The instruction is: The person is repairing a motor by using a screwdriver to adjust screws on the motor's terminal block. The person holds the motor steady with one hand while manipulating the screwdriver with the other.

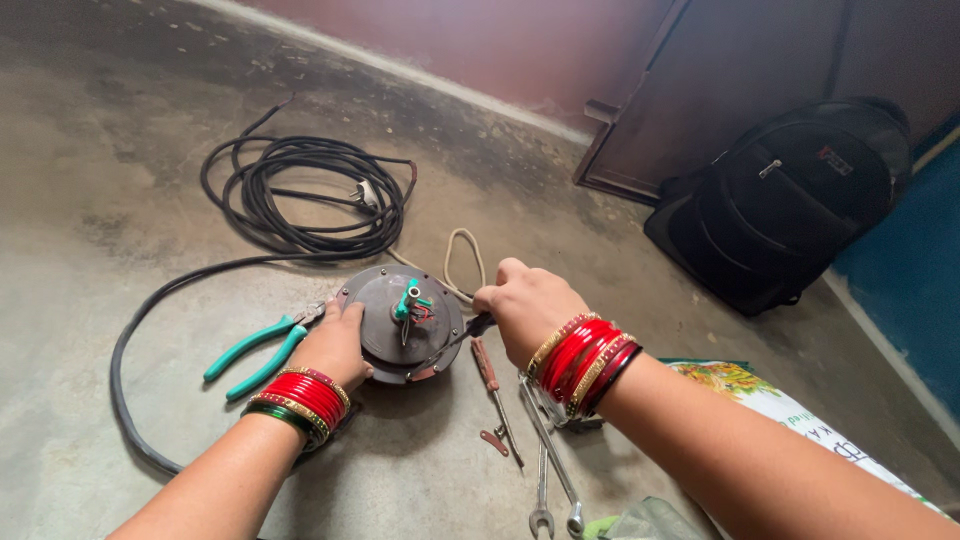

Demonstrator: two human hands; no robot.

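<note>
Two bangled hands work a round fan motor (pixel 400 322) on the floor: left of it lie green-handled pliers (pixel 258 351); the left hand (pixel 335 343) presses flat to steady it; the right hand (pixel 525 305) closes on a screwdriver (pixel 452 343) angled into the casing.

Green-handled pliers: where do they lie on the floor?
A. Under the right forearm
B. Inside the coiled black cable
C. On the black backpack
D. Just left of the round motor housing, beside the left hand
D: the green-handled pliers lie left of the round motor housing, jaws toward it, beside the left hand.
</note>
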